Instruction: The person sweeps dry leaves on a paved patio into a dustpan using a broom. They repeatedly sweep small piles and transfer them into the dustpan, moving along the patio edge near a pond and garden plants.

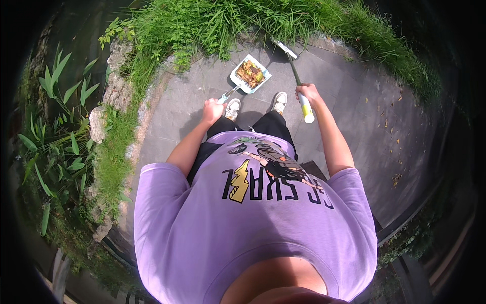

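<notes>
My left hand [213,111] grips the light blue handle of a dustpan [246,88]. The pan, pale with a toothed rear edge, reaches out in front of my left foot. In it lies a pile of dry brown and yellowish leaves [250,75]. My right hand [308,94] is closed around a broom's handle [305,107], whose near end is white and yellow. Its dark green shaft leads away to a white broom head [284,48] beside the grass edge. The bristles are hard to make out there.
Tall grass [228,22] borders the grey stone paving [334,83] ahead. Rough edging rocks [117,76] and broad-leaved plants [72,152] run along the left, with dark water beyond. Small fallen leaves [386,123] are scattered at right. My shoes [280,102] stand behind the pan.
</notes>
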Tool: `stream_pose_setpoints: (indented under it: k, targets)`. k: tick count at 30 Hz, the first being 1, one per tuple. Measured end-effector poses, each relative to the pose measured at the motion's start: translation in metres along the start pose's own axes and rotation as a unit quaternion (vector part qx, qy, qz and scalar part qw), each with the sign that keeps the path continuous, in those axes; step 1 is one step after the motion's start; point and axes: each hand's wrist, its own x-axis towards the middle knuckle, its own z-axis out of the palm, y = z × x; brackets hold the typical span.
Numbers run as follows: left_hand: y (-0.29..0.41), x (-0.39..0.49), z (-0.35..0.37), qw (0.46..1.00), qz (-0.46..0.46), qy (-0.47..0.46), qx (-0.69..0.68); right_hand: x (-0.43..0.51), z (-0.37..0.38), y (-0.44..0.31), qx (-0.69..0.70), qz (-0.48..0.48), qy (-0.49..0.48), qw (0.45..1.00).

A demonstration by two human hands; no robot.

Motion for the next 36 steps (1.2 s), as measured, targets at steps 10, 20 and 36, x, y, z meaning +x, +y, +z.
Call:
stream_pose_setpoints:
  k: [10,20,36]
  targets:
    - [0.076,-0.076,0.048,0.971,-0.173,0.064,-0.152,0.155,-0.088,0.005,-0.112,0.000,-0.083,0.990]
    - [0.099,-0.125,0.080,0.947,-0.236,0.124,-0.177,0.154,-0.139,0.050,-0.434,0.012,-0.062,0.899]
    - [0.084,-0.136,0.087,0.944,-0.227,0.138,-0.194,0.009,-0.333,0.072,-0.449,0.039,-0.060,0.891]
